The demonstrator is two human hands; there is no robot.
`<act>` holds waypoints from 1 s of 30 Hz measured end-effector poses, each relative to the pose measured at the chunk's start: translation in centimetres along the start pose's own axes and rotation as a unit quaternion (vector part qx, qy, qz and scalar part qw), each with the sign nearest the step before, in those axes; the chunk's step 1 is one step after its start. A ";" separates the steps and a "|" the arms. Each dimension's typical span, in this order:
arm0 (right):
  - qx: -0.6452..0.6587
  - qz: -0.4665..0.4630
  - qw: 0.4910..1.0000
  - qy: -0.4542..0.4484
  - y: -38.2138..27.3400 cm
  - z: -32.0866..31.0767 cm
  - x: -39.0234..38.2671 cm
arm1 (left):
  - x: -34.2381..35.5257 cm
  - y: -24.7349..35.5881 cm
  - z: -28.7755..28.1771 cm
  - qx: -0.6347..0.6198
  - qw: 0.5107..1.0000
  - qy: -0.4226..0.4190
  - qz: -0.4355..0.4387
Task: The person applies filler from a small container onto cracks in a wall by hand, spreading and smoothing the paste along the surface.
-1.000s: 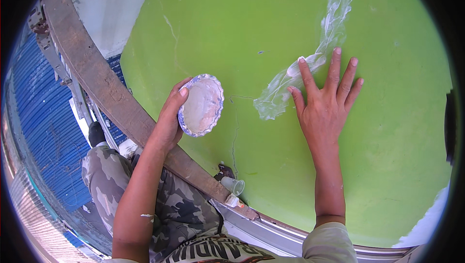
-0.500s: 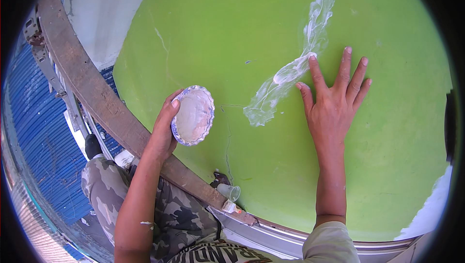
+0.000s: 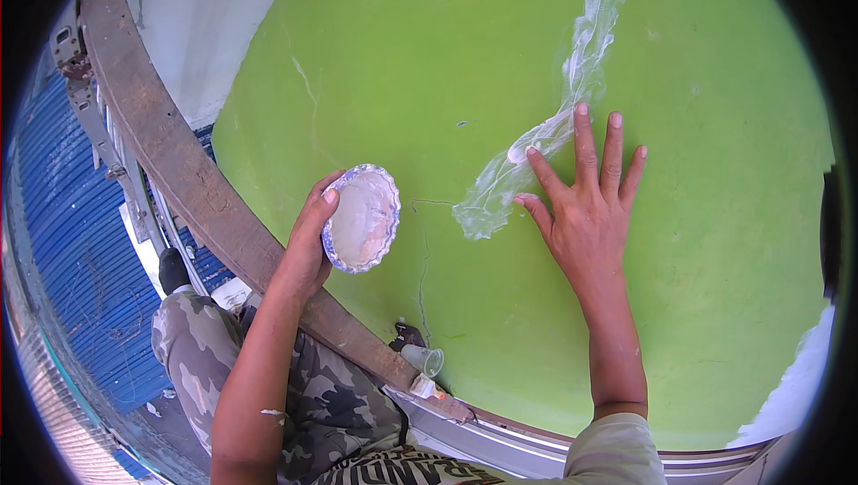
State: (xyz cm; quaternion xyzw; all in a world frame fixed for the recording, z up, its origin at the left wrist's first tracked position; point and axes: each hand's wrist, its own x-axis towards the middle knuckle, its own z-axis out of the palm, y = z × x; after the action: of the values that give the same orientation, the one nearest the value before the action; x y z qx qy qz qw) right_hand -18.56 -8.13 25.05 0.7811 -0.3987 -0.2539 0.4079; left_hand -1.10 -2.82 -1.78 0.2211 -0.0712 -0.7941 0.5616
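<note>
My left hand (image 3: 312,230) grips a small scalloped-edge bowl (image 3: 361,219) by its left side, thumb on the rim. Inside the bowl is a whitish paste, and blue marks show round its rim. My right hand (image 3: 587,208) is spread open against a green wall (image 3: 697,288), with the fingers pointing up. Its index fingertip touches a smeared streak of white paste (image 3: 584,65) that runs from the top edge down toward the middle. A thicker dab of paste lies just beside that fingertip. The thumb rests near the streak's lower end.
A curved wooden plank (image 3: 179,145) runs along the left and bottom of the wall. On it sit a clear plastic cup (image 3: 424,358) and a small white tube-like item (image 3: 425,386). Blue corrugated sheeting (image 3: 80,253) lies below left. Thin cracks (image 3: 424,279) mark the wall.
My right hand has slid down and a little left along the paste streak, its index finger now by the thick dab. The left hand and bowl have barely shifted.
</note>
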 end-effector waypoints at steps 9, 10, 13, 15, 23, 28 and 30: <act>0.022 0.009 1.000 0.020 -1.0 1.5 0.8 | 0.1 0.0 -0.1 -0.017 1.000 -0.005 -0.004; 0.024 0.005 0.999 0.022 -1.6 1.9 0.2 | 0.1 0.0 -0.2 -0.018 1.000 -0.001 -0.002; 0.041 -0.051 0.996 -0.054 -2.1 2.1 -0.7 | -0.2 0.1 0.3 -0.008 1.000 0.003 -0.003; 0.007 0.059 0.997 0.054 -1.0 1.4 0.0 | -0.3 0.5 0.6 0.000 1.000 0.001 -0.010; 0.054 -0.029 0.997 -0.041 -4.5 3.5 -3.0 | 0.1 -0.3 -0.1 -0.012 1.000 -0.003 0.003; 0.022 0.053 0.998 0.015 -2.9 2.3 -1.9 | -0.1 0.0 0.0 -0.004 1.000 -0.004 -0.004; 0.041 0.054 0.996 0.058 -2.7 2.8 -2.0 | -0.2 0.2 0.2 -0.002 1.000 -0.001 0.000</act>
State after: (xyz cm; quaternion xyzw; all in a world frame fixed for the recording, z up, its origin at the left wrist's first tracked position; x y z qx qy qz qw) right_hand -20.58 -6.77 21.38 0.7878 -0.4262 -0.1695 0.4110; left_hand -0.91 -2.75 -1.50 0.2190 -0.0701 -0.7945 0.5620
